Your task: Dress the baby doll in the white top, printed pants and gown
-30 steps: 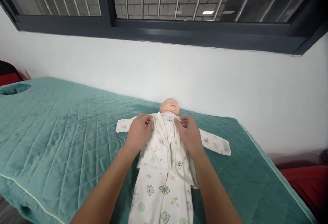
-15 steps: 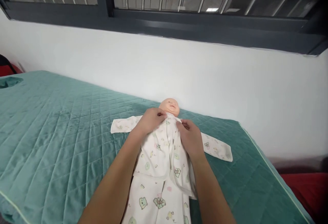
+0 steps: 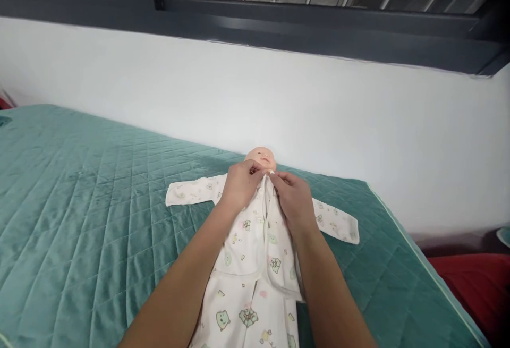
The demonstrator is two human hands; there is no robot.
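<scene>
1. A white printed cloth jacket (image 3: 243, 247), sleeves spread, covers a bald, pale-pink doll (image 3: 258, 155) on green quilted bedding (image 3: 99, 220).
2. Left hand (image 3: 241, 182) and right hand (image 3: 294, 194) pinch its collar edges beneath the chin.
3. Apparently the neck edges are being joined; next calls for steady, level fingertips.

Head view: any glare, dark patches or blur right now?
Head view: faint sheen on the window frame, top right corner nearly black; head view, centre: prints low on the white top readable, fine detail between left hand and right hand small and soft.
</scene>
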